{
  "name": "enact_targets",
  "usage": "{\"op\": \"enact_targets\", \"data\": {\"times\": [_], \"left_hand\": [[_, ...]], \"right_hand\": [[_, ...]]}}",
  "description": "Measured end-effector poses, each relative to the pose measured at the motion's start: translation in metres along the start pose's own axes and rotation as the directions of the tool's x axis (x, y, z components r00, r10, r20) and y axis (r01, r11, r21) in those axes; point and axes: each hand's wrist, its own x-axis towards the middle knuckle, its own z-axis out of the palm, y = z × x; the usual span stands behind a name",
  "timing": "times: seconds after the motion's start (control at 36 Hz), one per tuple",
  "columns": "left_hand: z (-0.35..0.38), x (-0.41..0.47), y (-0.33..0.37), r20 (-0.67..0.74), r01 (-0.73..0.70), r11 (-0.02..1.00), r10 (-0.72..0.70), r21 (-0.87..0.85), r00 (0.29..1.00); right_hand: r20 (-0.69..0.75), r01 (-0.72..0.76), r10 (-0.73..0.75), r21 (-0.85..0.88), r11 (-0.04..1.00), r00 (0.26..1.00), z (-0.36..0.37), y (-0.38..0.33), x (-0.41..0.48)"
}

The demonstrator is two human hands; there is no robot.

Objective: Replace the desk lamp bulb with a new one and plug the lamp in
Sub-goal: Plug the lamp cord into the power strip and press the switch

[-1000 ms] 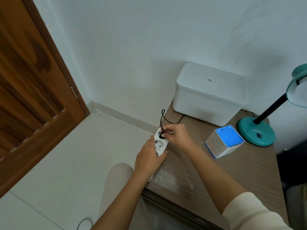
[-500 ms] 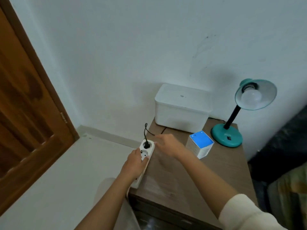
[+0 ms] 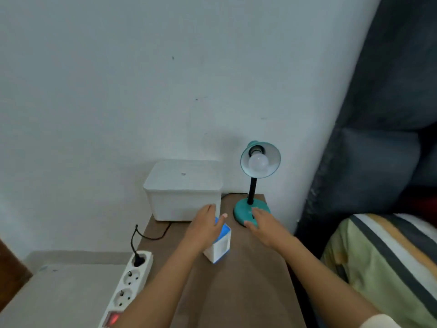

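A teal desk lamp [image 3: 254,181] stands at the back right of the brown table [image 3: 241,280], with a white bulb [image 3: 259,162] in its shade. Its black plug [image 3: 137,260] sits in the top socket of a white power strip [image 3: 128,284] at the table's left edge. My right hand [image 3: 266,224] rests flat and open on the lamp's round base. My left hand [image 3: 207,224] hovers open above a blue-and-white bulb box [image 3: 220,245], partly hiding it.
A white lidded box [image 3: 183,189] stands against the wall behind the bulb box. The lamp cord [image 3: 153,235] runs along the table's left rear. A dark headboard [image 3: 378,138] and striped bedding [image 3: 387,263] are at the right. The strip's red switch [image 3: 113,318] glows.
Both hands left the power strip and plug and moved right: the right hand onto the lamp base, the left over the bulb box. The view swung right and up.
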Motion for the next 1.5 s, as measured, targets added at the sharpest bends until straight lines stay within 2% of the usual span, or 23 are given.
{"op": "enact_targets", "data": {"times": [0.19, 0.36, 0.58, 0.86, 0.94, 1.17, 1.5], "left_hand": [[0.063, 0.057, 0.046, 0.133, -0.083, 0.997, 0.083, 0.000, 0.988], [0.123, 0.084, 0.043, 0.205, 0.016, 0.997, -0.001, -0.071, 0.979], [0.176, 0.094, -0.003, 0.069, 0.152, 0.988, -0.152, -0.002, 0.986], [0.193, 0.102, -0.018, -0.081, 0.159, 0.986, -0.155, 0.057, 0.985], [0.195, 0.102, -0.022, -0.100, 0.141, 0.985, -0.130, 0.105, 0.986], [0.194, 0.104, -0.033, -0.058, 0.110, 0.976, -0.101, 0.187, 0.993], [0.195, 0.104, -0.033, -0.014, 0.105, 0.974, -0.104, 0.203, 0.994]], "right_hand": [[0.011, -0.157, 0.156, 0.046, 0.987, 0.988, 0.004, 0.077, 0.012], [0.056, -0.229, 0.225, 0.065, 0.971, 0.973, 0.022, 0.117, 0.041], [0.049, -0.204, 0.198, 0.238, 0.950, 0.979, 0.057, 0.124, 0.090], [-0.123, -0.229, 0.329, 0.496, 0.838, 0.936, 0.091, 0.106, 0.122], [-0.143, -0.252, 0.361, 0.487, 0.836, 0.922, 0.102, 0.108, 0.126], [-0.223, -0.226, 0.316, 0.352, 0.908, 0.922, 0.108, 0.104, 0.125], [-0.201, -0.244, 0.322, 0.335, 0.910, 0.925, 0.111, 0.109, 0.129]]}}
